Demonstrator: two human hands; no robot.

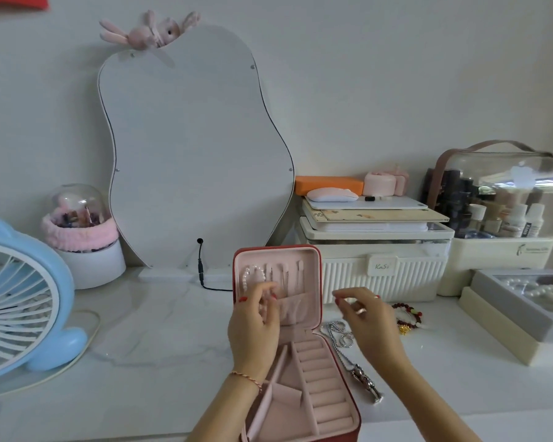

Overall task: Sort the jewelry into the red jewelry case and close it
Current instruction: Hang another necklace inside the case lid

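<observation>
On the near middle of the white counter (147, 330) the red jewelry case (300, 362) lies open, its lid (276, 282) standing upright at the far side and its pink tray toward the viewer. A pearl bracelet (253, 277) hangs against the lid's left part. The left hand (254, 327) is raised before the lid, its grip pinching at the bracelet's lower beads, fingers curled. The right hand (369, 320) hovers just right of the case with fingers bent; it seems to pinch something small, though blur keeps me from telling what, so its grip cannot be told for sure. Under that hand a silver chain necklace (348, 346) lies on the counter beside the case, and a red bead bracelet (409, 315) lies a little farther right. At far right an open grey box (511, 311) holds pearls.
</observation>
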